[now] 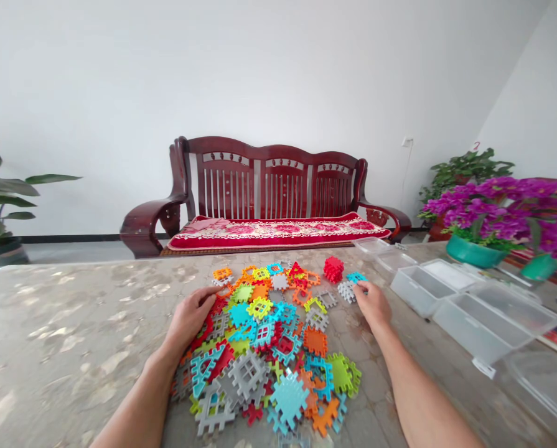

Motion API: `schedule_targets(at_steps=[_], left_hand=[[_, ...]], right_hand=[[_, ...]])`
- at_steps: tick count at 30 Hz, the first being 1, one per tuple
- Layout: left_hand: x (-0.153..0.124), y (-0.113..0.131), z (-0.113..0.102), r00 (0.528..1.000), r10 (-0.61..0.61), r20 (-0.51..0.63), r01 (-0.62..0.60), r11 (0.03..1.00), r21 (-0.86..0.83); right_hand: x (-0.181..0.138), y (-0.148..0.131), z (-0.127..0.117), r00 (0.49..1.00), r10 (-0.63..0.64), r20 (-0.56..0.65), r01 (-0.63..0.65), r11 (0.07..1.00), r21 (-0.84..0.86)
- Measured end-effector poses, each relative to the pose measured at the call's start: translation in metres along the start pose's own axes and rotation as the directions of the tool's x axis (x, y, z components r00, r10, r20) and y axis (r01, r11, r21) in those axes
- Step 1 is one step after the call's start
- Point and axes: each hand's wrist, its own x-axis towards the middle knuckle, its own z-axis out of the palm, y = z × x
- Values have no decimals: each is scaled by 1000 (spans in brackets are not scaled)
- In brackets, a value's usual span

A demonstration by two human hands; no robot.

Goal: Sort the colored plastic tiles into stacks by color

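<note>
Many colourful plastic interlocking tiles with notched edges lie in a loose pile (pixel 259 336) across the middle of the table. My left hand (pixel 193 316) rests at the pile's left edge, open, its fingers stretched over some red tiles. Beyond the pile's right side, my right hand (pixel 373 303) has thumb and fingers closed at the edge of a grey tile (pixel 346 292). Just behind that grey tile is a blue tile (pixel 355 277). A neat stack of red tiles (pixel 333 269) stands slightly farther off, to the left of my right hand.
Clear plastic boxes (pixel 481 333) stand on the right of the table (pixel 73 336), with lids (pixel 374 246) around them. Purple flowers (pixel 506 208) in green pots are behind the boxes. A dark red wooden bench (pixel 278 168) is across the table.
</note>
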Motion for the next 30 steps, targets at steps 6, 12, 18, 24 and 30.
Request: schedule_targets(at_steps=[6, 12, 18, 24, 30], left_hand=[[0, -2, 1, 1000, 4, 3, -4, 1000, 1], [-1, 1, 0, 1000, -10, 3, 10, 1000, 18], [-1, 5, -1, 1000, -9, 10, 9, 999, 37], [-1, 4, -1, 1000, -14, 3, 14, 1000, 1], [-1, 2, 0, 1000, -17, -7, 17, 999, -39]], right_hand=[[-16, -17, -7, 992, -117, 38, 122, 970, -208], [-17, -16, 2, 987, -156, 25, 157, 953, -259], [-21, -19, -4, 985, -170, 36, 173, 938, -301], [-34, -43, -3, 907, -419, -45, 415, 906, -79], [-49, -106, 16, 743, -619, 253, 606, 784, 136]])
